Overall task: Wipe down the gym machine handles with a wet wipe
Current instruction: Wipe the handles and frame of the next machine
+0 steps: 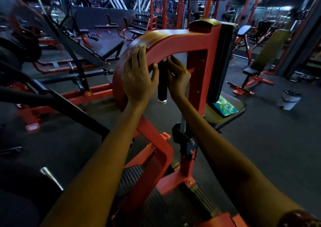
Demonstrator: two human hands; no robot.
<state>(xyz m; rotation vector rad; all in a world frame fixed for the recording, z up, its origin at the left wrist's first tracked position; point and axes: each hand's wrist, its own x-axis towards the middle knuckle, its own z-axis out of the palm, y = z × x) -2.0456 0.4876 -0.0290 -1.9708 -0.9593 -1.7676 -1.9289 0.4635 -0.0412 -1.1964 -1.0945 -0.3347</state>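
Head view: black handle hangs upright between both hands; right hand fingers curl at its top, left hand lies flat on the red frame; no wipe visible.

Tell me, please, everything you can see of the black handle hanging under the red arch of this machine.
The black handle is a short cylinder with a matte, rubber-like sleeve and a shiny metal cap at its lower end. It hangs nearly upright beneath the curved red frame. The right hand curls its fingers around its upper part from the right; the left hand lies flat on the frame, thumb by the handle. No wipe is visible.
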